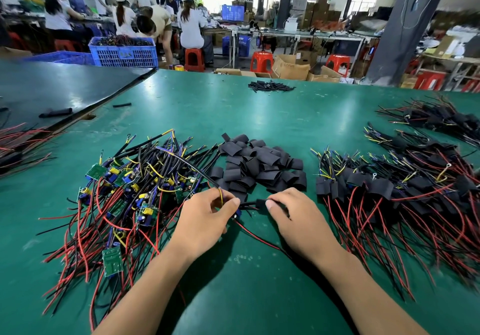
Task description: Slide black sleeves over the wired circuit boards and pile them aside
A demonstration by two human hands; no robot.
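Observation:
A heap of bare green circuit boards with red, black and yellow wires (124, 199) lies at the left on the green table (259, 116). Loose black sleeves (259, 165) are piled in the middle. Sleeved boards (384, 194) lie heaped at the right. My left hand (205, 217) grips one wired board near its blue part, its wires (259, 238) trailing toward me. My right hand (296, 215) pinches a black sleeve (259, 203) held end-on against those wires between the two hands.
More sleeved boards (436, 119) lie at the far right. A small pile of narrow black tubes (270, 85) sits at the far table edge. A black mat (52, 90) covers the left corner. Workers, blue crates (124, 51) and red stools stand beyond.

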